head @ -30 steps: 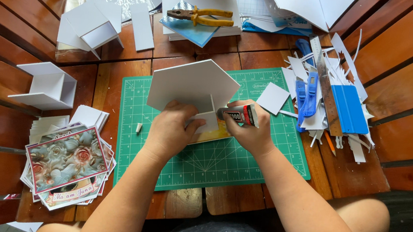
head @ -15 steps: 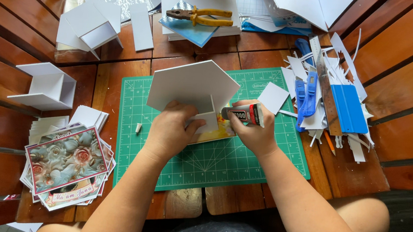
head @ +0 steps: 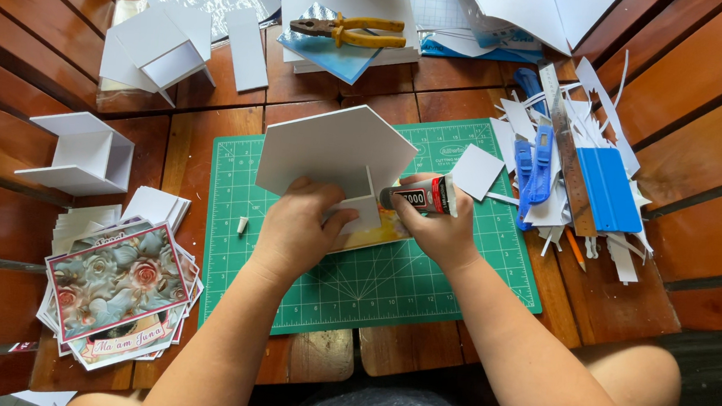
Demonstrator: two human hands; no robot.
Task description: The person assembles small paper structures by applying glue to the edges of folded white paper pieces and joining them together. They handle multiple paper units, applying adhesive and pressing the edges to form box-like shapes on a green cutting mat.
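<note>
While left hand (head: 299, 228) steadies board (head: 335, 150), right hand (head: 437, 227) grips glue tube (head: 420, 199)

A white foam board piece (head: 331, 148) is being shown over a green gridded cutting mat (head: 424, 278), beside yellow-handled pliers (head: 350, 30) and blue cutters (head: 533, 157).

Left hand (head: 296, 228) is steadying a white foam-board piece (head: 335, 148) on the green cutting mat (head: 388, 292). Right hand (head: 439, 227) is gripping a glue tube (head: 421, 198), its tip lying against the board's upright tab.
</note>
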